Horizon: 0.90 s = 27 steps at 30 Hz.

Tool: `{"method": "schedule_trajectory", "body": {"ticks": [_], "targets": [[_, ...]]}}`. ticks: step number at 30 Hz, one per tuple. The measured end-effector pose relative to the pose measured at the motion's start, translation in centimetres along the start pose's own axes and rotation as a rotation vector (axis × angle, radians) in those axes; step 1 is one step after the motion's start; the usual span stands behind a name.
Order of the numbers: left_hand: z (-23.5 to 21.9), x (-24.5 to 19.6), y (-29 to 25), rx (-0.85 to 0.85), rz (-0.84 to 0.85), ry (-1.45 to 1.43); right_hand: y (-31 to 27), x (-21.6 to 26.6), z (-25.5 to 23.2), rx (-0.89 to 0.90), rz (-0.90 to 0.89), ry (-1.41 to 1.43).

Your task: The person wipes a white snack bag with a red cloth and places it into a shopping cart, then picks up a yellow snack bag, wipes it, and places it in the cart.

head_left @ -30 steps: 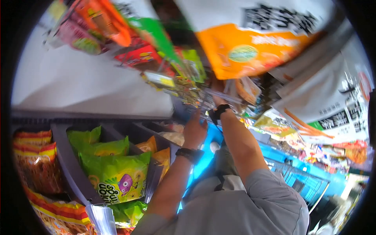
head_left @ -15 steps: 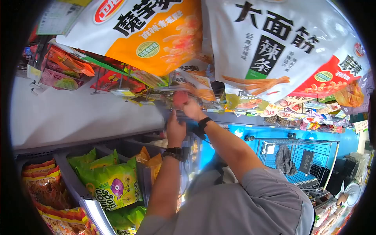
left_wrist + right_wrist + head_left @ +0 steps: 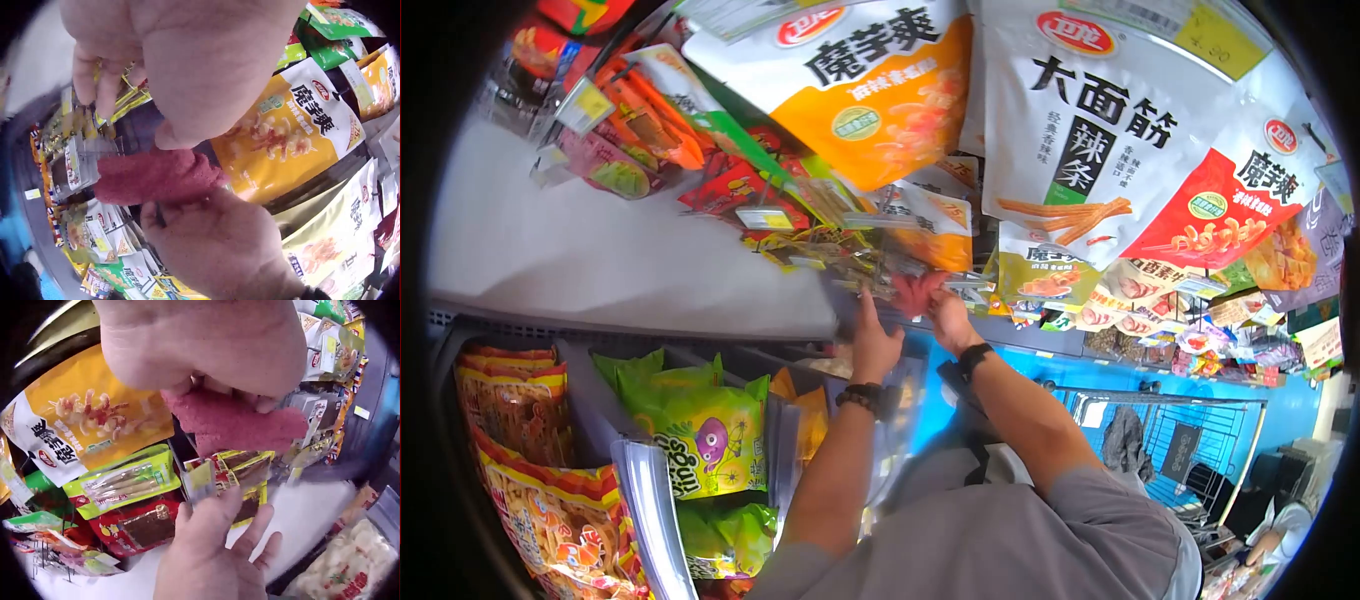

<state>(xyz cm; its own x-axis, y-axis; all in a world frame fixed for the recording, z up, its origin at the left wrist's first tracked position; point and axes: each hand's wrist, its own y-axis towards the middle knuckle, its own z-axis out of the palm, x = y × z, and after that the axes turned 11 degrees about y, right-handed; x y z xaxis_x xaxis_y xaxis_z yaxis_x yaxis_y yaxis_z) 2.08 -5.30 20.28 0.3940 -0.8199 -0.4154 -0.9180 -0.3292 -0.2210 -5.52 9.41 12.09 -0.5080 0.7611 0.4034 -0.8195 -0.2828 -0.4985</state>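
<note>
1. Right hand (image 3: 948, 318): red cloth (image 3: 918, 293) is pinched, pressed among hanging snack packets (image 3: 870, 262).
2. Left hand (image 3: 870, 345): held open-fingered beside the cloth.
3. Wiping judged underway; remaining hooks not yet reached.

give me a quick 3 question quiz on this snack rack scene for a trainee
1. True or false: the right hand holds a red cloth.
2. Which pack hangs beside the red cloth in the left wrist view? A) a blue tin B) an orange and white pack C) a glass jar
3. What lies in the bin under the white shelf, left of the left hand, in the head view?

Key
1. True: its fingers curl round the cloth.
2. B.
3. Green snack bags; the left hand is raised at the hanging packs, fingers straight.
</note>
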Motion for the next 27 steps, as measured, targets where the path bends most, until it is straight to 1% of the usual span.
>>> {"method": "schedule_trajectory", "body": {"ticks": [1,2,4,5,6,8,9,11,12,14,15,17,19,20,22,24,25,26,27], "targets": [[-0.7,-0.8,-0.9,0.040,-0.055,-0.100,-1.0,0.0,-0.7,-0.021,0.018,-0.033],[-1.0,-1.2,-1.8,0.085,-0.112,-0.199,-1.5,-0.5,-2.4,0.029,0.062,-0.071],[0.4,-0.4,-3.0,0.019,-0.067,-0.233,-0.9,-1.9,-7.8,0.129,0.154,-0.149],[1.2,0.2,-3.6,-0.014,-0.042,-0.250,-1.8,-1.9,-8.7,0.126,0.193,-0.193],[2.0,0.9,-4.1,-0.018,-0.008,-0.256,-3.2,-1.4,-8.6,0.124,0.232,-0.238],[3.2,2.2,-5.5,-0.024,0.068,-0.267,-6.9,-0.1,-7.7,-0.018,0.297,-0.186],[2.5,2.1,-6.3,0.057,0.079,-0.277,-8.2,0.8,-7.6,0.010,0.372,-0.111],[-0.3,1.3,-8.9,0.224,0.097,-0.288,-11.1,3.1,-7.1,0.150,0.476,0.067],[-1.3,0.8,-10.0,0.250,0.086,-0.283,-12.2,4.1,-6.9,0.221,0.526,0.162],[-2.3,0.2,-11.9,0.311,0.066,-0.266,-13.8,5.3,-7.3,0.266,0.507,0.049],[-1.9,0.3,-12.6,0.289,0.107,-0.222,-14.6,6.0,-7.5,0.284,0.495,-0.002],[-1.5,-0.1,-13.7,0.352,0.069,-0.211,-16.2,7.8,-7.9,0.229,0.458,-0.005],[-1.1,-1.7,-14.7,0.452,0.017,-0.180,-17.5,9.2,-9.5,0.166,0.416,0.008],[-0.1,-1.9,-15.2,0.475,0.036,-0.139,-18.3,9.9,-10.7,0.131,0.396,0.019],[3.2,-1.5,-15.8,0.533,0.093,-0.048,-20.1,11.3,-13.8,0.084,0.333,0.077],[5.9,-2.5,-16.6,0.676,0.120,0.014,-22.2,12.2,-18.3,0.068,0.250,0.157],[6.9,-3.0,-17.1,0.751,0.141,0.052,-22.9,12.1,-21.4,0.032,0.162,0.167],[8.0,-3.4,-17.6,0.821,0.155,0.089,-24.9,13.1,-23.5,-0.027,0.127,0.201],[9.3,-3.3,-18.1,0.828,0.231,0.162,-26.9,14.2,-25.8,-0.079,0.100,0.231]]}}
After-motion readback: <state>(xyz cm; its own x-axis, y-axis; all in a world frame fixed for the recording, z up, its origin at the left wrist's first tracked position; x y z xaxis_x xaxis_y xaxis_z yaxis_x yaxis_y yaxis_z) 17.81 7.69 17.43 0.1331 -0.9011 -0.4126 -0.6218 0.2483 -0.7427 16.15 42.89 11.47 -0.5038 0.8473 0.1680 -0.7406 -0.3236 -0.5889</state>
